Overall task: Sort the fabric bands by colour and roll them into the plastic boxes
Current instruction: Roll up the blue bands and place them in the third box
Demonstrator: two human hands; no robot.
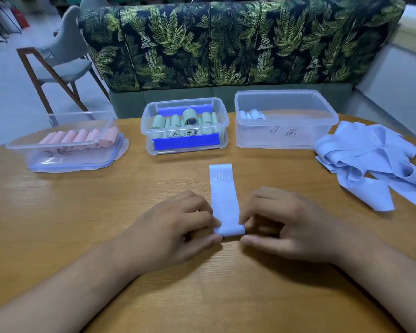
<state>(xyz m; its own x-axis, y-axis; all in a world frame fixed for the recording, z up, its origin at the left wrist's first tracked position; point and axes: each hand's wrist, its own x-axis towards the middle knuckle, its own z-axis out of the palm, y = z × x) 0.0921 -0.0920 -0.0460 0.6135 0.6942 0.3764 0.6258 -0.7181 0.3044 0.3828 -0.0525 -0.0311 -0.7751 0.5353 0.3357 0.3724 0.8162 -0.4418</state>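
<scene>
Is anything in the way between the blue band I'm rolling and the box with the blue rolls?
Nothing visible. No object lies on the wooden table between the blue band and the open right-hand box. The pile of loose blue bands lies to the right of that path.

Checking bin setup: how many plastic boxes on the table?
3: box with pink rolls far left, box with green rolls centre, box with blue rolls right of it. None seem hidden.

The left hand (175,227) and right hand (286,224) lay close together, fingers curled, each pinching one band (223,200).
</scene>
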